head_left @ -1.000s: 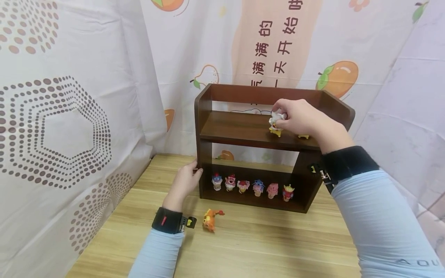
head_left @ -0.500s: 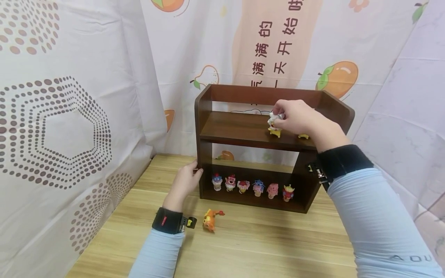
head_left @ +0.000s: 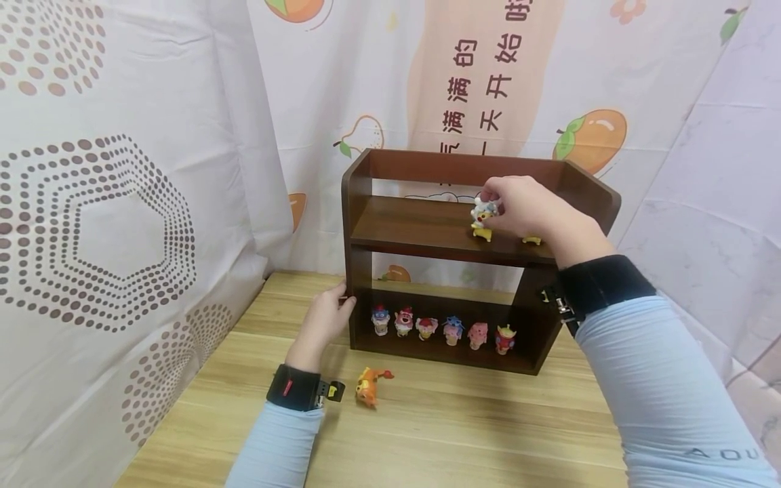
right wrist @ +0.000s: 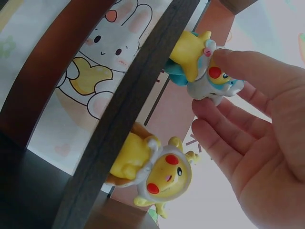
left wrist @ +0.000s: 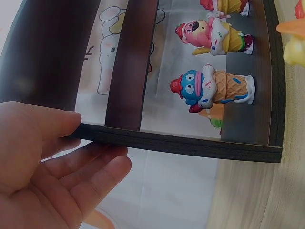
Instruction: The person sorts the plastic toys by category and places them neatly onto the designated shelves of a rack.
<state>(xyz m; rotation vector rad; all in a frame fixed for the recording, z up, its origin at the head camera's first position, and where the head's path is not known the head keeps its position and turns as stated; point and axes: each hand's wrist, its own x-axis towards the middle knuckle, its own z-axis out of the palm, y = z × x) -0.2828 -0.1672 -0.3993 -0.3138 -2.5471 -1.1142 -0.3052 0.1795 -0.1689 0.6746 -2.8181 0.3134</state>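
Observation:
On the upper board of the brown two-tier shelf (head_left: pixel 421 220), my right hand (head_left: pixel 525 209) pinches a yellow figurine in a white hood (right wrist: pixel 188 55) by its head. Its yellow feet touch the board. Beside it stands another yellow figurine with a pale hood (right wrist: pixel 171 171), mostly hidden by my hand in the head view. My left hand (head_left: pixel 323 317) holds the shelf's left side panel (left wrist: pixel 181 149), thumb on one face and fingers on the other. Several ice-cream-cone figurines line the lower board, among them a blue one (left wrist: pixel 190 88) nearest that panel.
An orange figurine with a red-tipped tail (head_left: pixel 367 386) lies on the wooden table (head_left: pixel 451 434), in front of the shelf and right of my left wrist. A printed curtain (head_left: pixel 342 81) hangs behind. More curtain covers the left side.
The white-hooded figurine has turned slightly on the board, so more of its yellow face shows. My right forearm has shifted a little left. My left hand keeps its place on the panel.

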